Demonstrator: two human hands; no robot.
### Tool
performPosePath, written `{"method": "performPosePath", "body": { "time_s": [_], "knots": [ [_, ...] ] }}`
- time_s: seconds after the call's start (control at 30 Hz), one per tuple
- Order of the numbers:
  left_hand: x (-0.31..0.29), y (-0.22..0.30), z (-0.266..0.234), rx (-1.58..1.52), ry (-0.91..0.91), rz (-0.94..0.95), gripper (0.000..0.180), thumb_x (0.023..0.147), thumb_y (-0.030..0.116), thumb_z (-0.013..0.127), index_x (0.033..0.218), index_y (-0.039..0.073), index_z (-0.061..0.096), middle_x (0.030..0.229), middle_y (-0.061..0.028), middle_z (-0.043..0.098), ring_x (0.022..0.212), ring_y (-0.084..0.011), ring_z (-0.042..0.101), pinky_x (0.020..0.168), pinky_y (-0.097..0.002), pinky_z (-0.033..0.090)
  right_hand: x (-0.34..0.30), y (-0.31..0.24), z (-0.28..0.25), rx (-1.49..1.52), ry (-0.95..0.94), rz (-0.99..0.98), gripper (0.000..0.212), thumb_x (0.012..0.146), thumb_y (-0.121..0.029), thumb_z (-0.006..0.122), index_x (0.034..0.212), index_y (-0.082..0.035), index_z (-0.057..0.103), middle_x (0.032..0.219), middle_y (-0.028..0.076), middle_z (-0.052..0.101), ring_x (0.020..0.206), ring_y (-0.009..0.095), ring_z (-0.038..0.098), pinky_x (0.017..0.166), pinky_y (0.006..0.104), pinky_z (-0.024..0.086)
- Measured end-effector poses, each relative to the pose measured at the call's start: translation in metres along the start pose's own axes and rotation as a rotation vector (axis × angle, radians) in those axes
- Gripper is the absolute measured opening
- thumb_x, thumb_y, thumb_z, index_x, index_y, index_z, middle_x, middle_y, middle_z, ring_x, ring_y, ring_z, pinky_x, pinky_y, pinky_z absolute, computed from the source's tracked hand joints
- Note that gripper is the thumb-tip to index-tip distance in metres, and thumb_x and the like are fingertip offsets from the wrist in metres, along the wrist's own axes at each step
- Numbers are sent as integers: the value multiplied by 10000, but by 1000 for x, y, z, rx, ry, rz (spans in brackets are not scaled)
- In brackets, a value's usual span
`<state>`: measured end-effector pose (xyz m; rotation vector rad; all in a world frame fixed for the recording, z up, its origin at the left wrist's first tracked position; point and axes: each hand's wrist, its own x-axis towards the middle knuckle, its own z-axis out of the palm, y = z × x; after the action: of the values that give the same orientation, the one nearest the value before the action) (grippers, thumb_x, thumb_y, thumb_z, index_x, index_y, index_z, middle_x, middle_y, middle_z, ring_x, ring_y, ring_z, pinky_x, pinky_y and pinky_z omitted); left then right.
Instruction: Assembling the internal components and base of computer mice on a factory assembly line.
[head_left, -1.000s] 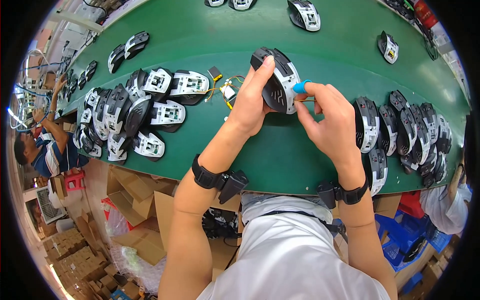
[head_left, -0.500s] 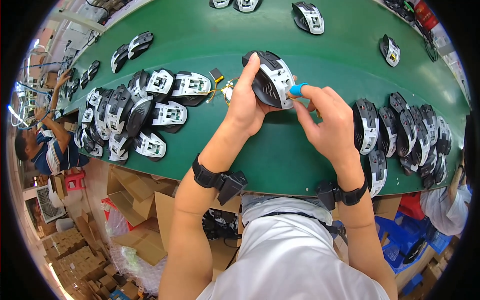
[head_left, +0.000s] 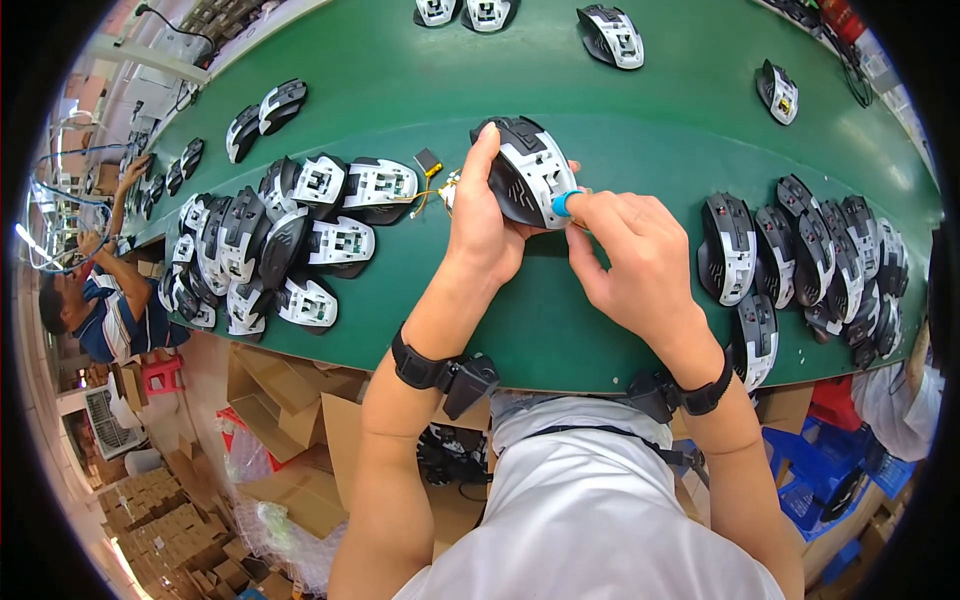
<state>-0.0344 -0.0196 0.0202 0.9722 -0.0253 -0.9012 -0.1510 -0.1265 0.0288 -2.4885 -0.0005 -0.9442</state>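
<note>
My left hand (head_left: 482, 222): grip closed around one black-and-white mouse shell (head_left: 532, 172), above the green table (head_left: 620, 120). My right hand (head_left: 632, 245): blue finger cap (head_left: 563, 203) at shell's near end; grip's closure and contents, I cannot tell.

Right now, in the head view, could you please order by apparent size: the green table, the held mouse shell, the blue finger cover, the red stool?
1. Green table, largest
2. Held mouse shell
3. Red stool
4. Blue finger cover, smallest

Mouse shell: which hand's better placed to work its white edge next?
Right hand, probably: its fingertip, wearing a blue finger cot, is at that edge. The left hand is occupied holding the mouse shell.
</note>
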Motion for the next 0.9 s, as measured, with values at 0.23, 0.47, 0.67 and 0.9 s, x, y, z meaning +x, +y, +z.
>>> {"method": "performPosePath", "body": {
  "time_s": [0.23,0.47,0.67,0.9],
  "knots": [
    [-6,3,16,-36,-113,129,637,942,604,309,1171,62,553,1014,-181,665,858,-270,681,678,-396,579,0,12,-10,382,217,243,360,781,-68,689,1115,-6,571,1026,100,662,876,175,628,755,299,500],
    [-15,-21,20,-33,-461,-183,633,958,551,401,1251,-5,473,1023,-184,652,761,-298,698,581,-348,595,6,32,-20,1383,-76,807,451,877,-263,660,1228,-18,517,1103,89,653,880,84,612,624,210,502],
    [-7,-20,17,141,-500,-74,504,979,313,451,1305,-69,407,1219,-200,571,966,-333,655,827,-359,559,12,37,-25,1081,405,705,321,882,-114,648,1167,-14,539,1074,113,658,923,133,625,823,263,504],
    [-6,-22,13,238,-445,41,481,941,119,501,1363,-80,383,1239,-152,567,1081,-226,597,921,-348,505,11,31,-26,851,390,553,370,871,-96,649,1206,-11,518,1094,111,648,922,118,615,825,252,499]
  ]
}}
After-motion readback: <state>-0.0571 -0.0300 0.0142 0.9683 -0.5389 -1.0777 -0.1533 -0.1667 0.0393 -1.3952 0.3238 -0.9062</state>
